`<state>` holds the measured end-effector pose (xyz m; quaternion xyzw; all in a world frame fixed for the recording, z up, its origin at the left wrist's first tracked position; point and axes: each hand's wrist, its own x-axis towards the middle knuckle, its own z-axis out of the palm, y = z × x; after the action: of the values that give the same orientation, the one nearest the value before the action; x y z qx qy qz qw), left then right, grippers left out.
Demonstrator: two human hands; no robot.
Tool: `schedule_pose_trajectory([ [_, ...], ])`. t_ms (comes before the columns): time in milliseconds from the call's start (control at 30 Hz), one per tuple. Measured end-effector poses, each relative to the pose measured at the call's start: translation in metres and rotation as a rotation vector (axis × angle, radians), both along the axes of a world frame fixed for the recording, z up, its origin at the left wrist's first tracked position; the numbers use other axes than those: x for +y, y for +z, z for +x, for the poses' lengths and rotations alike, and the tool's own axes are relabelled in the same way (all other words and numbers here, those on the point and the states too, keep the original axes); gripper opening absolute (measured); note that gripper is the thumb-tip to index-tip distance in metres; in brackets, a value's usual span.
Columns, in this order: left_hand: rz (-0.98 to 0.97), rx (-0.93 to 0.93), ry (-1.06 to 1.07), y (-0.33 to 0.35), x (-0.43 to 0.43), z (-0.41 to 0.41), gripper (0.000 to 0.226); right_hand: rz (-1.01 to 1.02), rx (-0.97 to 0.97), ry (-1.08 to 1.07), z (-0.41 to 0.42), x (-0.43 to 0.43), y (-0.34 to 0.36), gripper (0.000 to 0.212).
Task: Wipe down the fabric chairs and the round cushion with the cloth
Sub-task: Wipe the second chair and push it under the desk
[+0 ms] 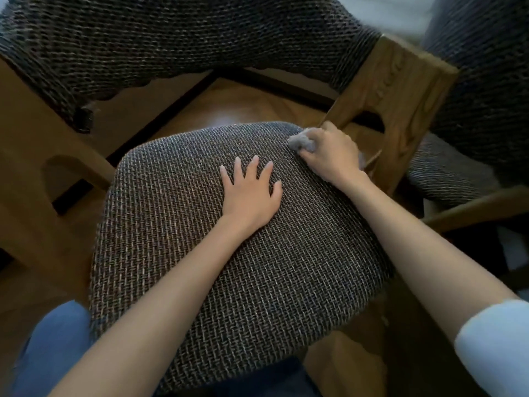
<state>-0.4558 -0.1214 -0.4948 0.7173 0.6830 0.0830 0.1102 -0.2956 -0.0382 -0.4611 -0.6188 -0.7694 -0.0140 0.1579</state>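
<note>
Honey-coloured wooden flooring (229,101) shows beneath a fabric armchair, seen from above by a person kneeling at its front. Its square seat cushion (229,267), in coarse grey-brown weave, fills the middle of the view, front edge nearest the camera and rear edge toward the backrest (171,38) of the same fabric.

The left hand (252,193) lies flat on the cushion, a little past its centre. Its fingers are straight and spread, point toward the rear edge and hold nothing.

The right hand (329,156) is at the cushion's rear right corner, fingers curled tightly round a pale grey cloth (299,143). The cloth is wadded into a lump pressed against the weave at that corner, just beside the chair's wooden arm post (400,90). Only a tuft shows past the knuckles, and a scrap behind the wrist. The rest is buried in the fist, so its shape and long axis cannot be made out.

Both bare forearms cross the cushion from its front edge, which they partly cover. A rolled pale sleeve (495,348) shows at lower right and a blue-jeaned knee (54,339) at lower left.

A second chair (472,81) in matching fabric stands beyond the arm post, cut off by the right edge. The backrest's top is likewise out of view, and the wooden frame (43,138) on the left falls into shadow.
</note>
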Motion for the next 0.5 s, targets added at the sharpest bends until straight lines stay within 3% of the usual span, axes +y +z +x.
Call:
schedule_pose_trajectory([
  [367,0.07,-0.023,0.028,-0.01,0.005,-0.003,0.055,-0.214,0.174,0.131,-0.044,0.116,-0.018,0.017],
  [500,0.077,-0.023,0.032,-0.01,0.006,-0.004,0.054,-0.125,0.227,0.064,-0.038,0.108,-0.022,0.031],
])
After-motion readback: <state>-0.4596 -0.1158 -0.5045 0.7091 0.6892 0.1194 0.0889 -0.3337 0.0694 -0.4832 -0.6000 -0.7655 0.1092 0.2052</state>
